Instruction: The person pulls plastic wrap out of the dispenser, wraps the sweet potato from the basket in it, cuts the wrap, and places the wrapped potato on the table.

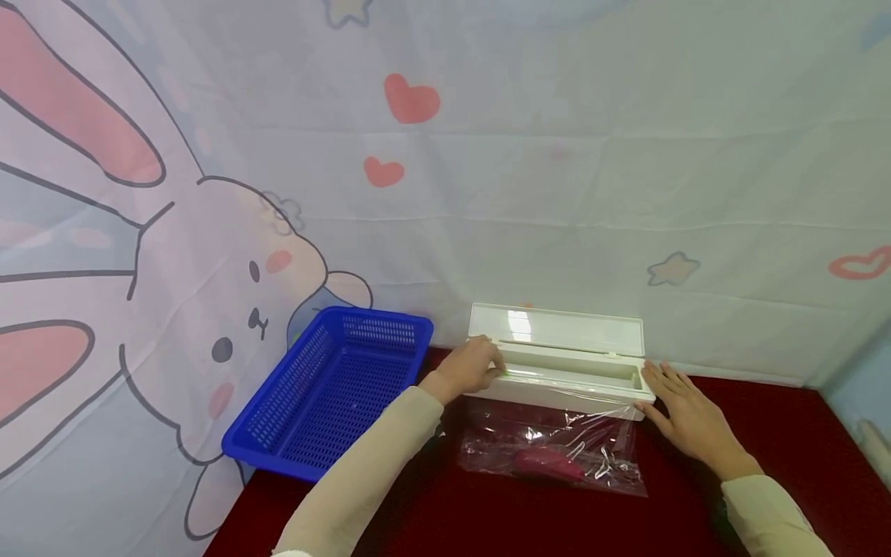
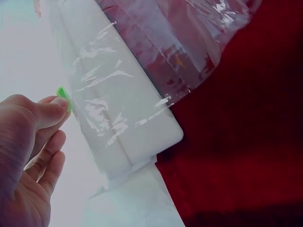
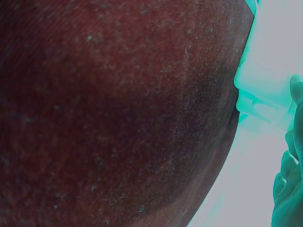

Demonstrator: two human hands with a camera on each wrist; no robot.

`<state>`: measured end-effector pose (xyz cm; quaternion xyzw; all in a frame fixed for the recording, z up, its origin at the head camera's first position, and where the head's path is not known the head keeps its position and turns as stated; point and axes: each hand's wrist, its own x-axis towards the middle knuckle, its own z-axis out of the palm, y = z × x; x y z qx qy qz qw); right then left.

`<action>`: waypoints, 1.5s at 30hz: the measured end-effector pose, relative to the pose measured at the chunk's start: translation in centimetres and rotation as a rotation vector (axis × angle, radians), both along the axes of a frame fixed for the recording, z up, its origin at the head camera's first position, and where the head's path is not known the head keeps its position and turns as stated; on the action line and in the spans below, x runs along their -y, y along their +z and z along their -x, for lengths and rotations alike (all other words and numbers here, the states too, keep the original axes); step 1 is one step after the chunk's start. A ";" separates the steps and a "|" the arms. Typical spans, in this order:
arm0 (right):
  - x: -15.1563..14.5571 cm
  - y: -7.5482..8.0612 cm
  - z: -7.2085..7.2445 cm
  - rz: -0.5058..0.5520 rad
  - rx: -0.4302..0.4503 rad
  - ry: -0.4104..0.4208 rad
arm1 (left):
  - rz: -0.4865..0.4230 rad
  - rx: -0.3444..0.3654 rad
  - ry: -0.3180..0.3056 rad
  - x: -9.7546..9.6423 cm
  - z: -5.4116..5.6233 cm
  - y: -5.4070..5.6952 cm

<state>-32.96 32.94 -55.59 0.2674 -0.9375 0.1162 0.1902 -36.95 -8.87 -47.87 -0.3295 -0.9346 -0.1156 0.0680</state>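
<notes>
A long white cling film dispenser (image 1: 543, 393) sits by the back wall, its see-through lid (image 1: 578, 331) raised. My left hand (image 1: 473, 366) is at the dispenser's left end and pinches a small green slide cutter (image 2: 64, 98) between thumb and fingertip. Clear cling film (image 1: 487, 450) drapes over the front edge onto the table, over a pinkish-red thing (image 1: 546, 463) whose kind I cannot tell. At the right end, my right hand (image 1: 689, 418) rests against the dispenser with its fingers fairly straight. Glare washes out most of the dispenser in the right wrist view.
To the left stands a blue perforated plastic basket (image 1: 274, 456). Dark red cloth (image 1: 445, 518) covers the table. A printed curtain (image 1: 529, 193) with hearts and a rabbit hangs close behind the dispenser and basket.
</notes>
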 end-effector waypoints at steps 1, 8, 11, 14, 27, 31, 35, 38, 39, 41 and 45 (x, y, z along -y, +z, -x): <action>-0.1 0.0 -0.1 -0.002 0.000 -0.003 | 0.001 0.001 0.003 0.1 0.0 0.0; -0.2 -0.1 -0.2 0.006 -0.013 0.002 | -0.003 0.035 0.002 1.7 0.1 0.1; -0.2 -0.2 -0.1 0.008 -0.018 0.007 | -0.013 0.042 0.020 2.8 0.0 0.3; -0.2 -0.3 -0.1 0.010 -0.017 0.003 | -0.015 0.038 0.041 3.7 -0.1 0.4; 0.0 -0.2 -0.2 0.001 -0.012 -0.012 | 0.063 -0.046 0.084 4.8 -0.3 0.9; 0.0 -0.1 -0.2 0.003 -0.025 -0.011 | 0.088 -0.036 0.091 4.7 -0.1 1.0; 0.0 0.0 -0.2 0.002 -0.024 -0.008 | 0.086 -0.030 0.088 4.5 0.0 1.1; -0.1 0.1 -0.1 -0.001 -0.011 -0.012 | 0.080 -0.024 0.094 4.4 0.0 1.2; -0.2 0.1 -0.1 -0.003 -0.007 -0.012 | 0.077 -0.022 0.095 4.4 -0.1 1.3; -0.1 0.2 -0.1 -0.010 -0.003 -0.015 | 0.070 -0.018 0.098 4.4 -0.1 1.4; -0.2 0.4 0.0 -0.020 -0.006 -0.018 | 0.062 -0.016 0.085 4.4 -0.1 1.5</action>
